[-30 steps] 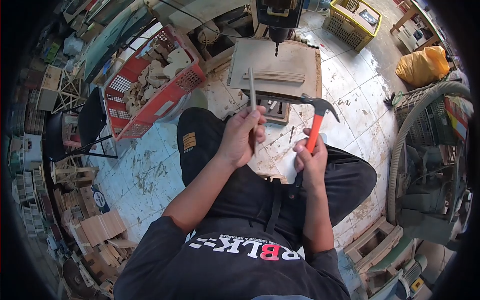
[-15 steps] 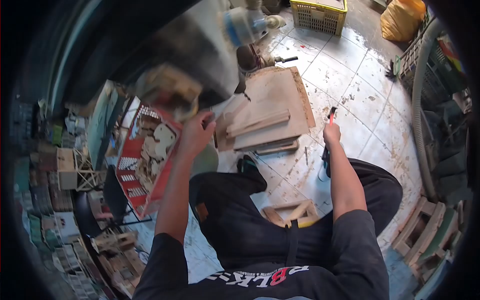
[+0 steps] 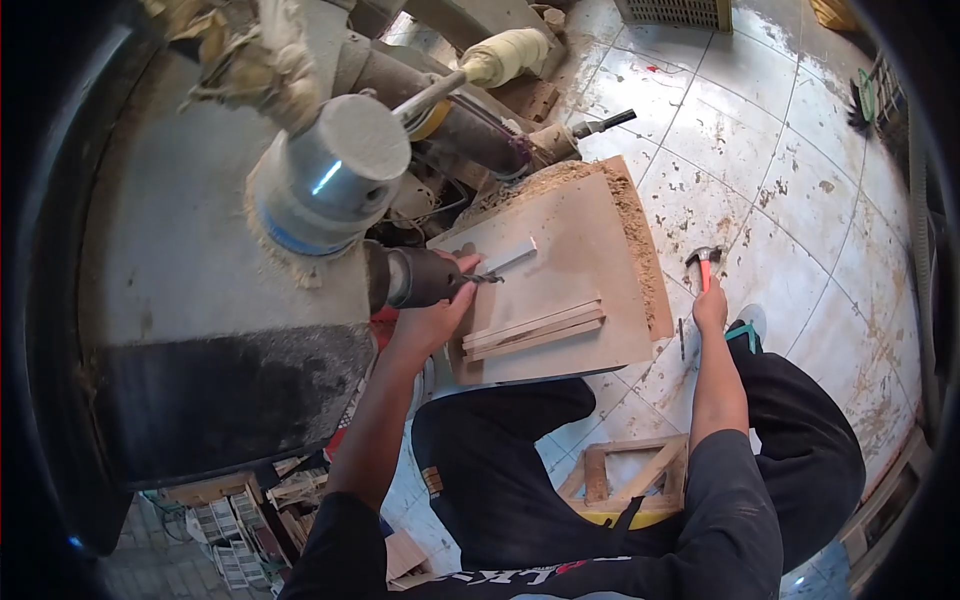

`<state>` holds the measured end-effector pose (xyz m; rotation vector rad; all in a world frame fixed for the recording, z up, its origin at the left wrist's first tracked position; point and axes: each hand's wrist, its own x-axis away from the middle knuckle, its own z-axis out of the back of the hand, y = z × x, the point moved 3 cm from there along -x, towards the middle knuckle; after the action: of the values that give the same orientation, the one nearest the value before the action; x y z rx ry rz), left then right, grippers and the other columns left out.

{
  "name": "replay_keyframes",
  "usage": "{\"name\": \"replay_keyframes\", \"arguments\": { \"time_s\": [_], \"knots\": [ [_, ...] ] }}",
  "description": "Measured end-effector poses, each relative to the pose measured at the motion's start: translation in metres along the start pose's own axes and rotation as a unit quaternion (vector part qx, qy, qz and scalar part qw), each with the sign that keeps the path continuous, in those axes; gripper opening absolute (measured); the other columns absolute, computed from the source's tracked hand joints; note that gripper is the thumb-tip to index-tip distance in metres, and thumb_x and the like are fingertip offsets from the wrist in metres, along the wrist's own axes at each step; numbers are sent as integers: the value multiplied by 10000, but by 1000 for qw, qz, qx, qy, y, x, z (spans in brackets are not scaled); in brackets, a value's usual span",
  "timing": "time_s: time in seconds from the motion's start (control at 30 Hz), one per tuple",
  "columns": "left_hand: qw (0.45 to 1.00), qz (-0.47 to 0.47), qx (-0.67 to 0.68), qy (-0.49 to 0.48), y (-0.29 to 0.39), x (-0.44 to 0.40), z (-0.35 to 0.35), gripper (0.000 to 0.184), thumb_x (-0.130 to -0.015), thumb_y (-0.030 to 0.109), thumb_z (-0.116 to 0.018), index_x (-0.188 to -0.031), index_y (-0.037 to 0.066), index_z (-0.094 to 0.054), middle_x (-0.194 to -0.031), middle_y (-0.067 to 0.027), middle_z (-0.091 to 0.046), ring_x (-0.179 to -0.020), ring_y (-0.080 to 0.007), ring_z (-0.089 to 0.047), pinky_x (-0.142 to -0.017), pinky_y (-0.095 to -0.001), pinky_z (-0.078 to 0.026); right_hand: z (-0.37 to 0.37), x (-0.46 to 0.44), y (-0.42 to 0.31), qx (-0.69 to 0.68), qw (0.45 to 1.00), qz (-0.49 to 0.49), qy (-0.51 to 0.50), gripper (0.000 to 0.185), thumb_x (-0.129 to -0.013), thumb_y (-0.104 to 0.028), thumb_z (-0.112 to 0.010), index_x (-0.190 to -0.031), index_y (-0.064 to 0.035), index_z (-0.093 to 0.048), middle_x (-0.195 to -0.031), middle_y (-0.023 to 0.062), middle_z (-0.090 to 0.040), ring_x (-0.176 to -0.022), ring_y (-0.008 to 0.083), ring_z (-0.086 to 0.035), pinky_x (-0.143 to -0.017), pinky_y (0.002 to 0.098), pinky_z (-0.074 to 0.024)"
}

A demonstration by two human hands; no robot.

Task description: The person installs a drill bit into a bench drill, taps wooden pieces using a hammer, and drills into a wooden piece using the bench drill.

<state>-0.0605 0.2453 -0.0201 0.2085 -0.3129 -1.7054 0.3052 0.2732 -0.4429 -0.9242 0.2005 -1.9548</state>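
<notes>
My left hand (image 3: 445,305) is at the drill press chuck (image 3: 425,277), partly hidden behind it, with its fingers closed around a pale flat bar (image 3: 512,256). This bar extends over the board, just past the drill bit (image 3: 490,279). My right hand (image 3: 711,305) grips the hammer (image 3: 705,268) by its orange handle, out over the tiled floor to the right of the board. Thin wooden strips (image 3: 535,330) lie together on the flat board (image 3: 590,250) under the drill.
The large drill press body (image 3: 230,390) fills the left side. Sawdust lines the board's far and right edges. A wooden frame (image 3: 597,475) lies on the floor between my legs. A yellow-brown crate (image 3: 680,12) is at the top, and a grey hose (image 3: 918,190) runs down the right.
The view has moved closer to the drill press. My left hand has gone from in front of my body to beside the chuck, and my right hand has moved the hammer outward to the right.
</notes>
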Motion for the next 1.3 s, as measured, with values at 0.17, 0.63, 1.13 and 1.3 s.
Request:
{"name": "replay_keyframes", "arguments": {
  "time_s": [0.17, 0.63, 1.13, 1.3],
  "knots": [
    [972, 225, 53, 50, 19, 51, 25, 377, -830, 67, -651, -1204, 55, -608, -1022, -130, -598, -937, -277, -591, -814, -375, -475, -18, -25, 16, 7, 998, 63, -30, 384, -834, -139, -551, -1209, -60, -575, -1054, 243, -645, -999, 417, -628, -861, 492, -502],
    [928, 364, 73, -7, -2, 353, -10, 287, -870, 251, -605, -939, -28, -610, -1033, -182, -617, -1013, -239, -579, -874, -354, -444, 310, 78, -100, 276, 924, 264, -11, 406, -805, -328, -627, -1039, 0, -674, -1051, 249, -670, -991, 380, -652, -855, 455, -518],
    [735, 429, 484, -205, -44, 307, -97, 723, -874, 664, -514, -1389, 160, -453, -1218, -91, -604, -1106, -241, -567, -854, -450, -498, 343, 399, 26, 65, 921, 252, 289, 158, -783, -241, -675, -875, -124, -618, -1316, 62, -548, -1340, 300, -401, -1088, 506, -302],
    [794, 347, 385, -319, -66, 254, -83, 649, -875, 623, -527, -1315, 147, -496, -1157, -101, -622, -1034, -249, -587, -817, -449, -507, 355, 387, 6, 72, 939, 213, 260, 126, -774, -249, -668, -819, -141, -622, -1216, 34, -592, -1277, 257, -440, -1056, 468, -302]
  ]
}}
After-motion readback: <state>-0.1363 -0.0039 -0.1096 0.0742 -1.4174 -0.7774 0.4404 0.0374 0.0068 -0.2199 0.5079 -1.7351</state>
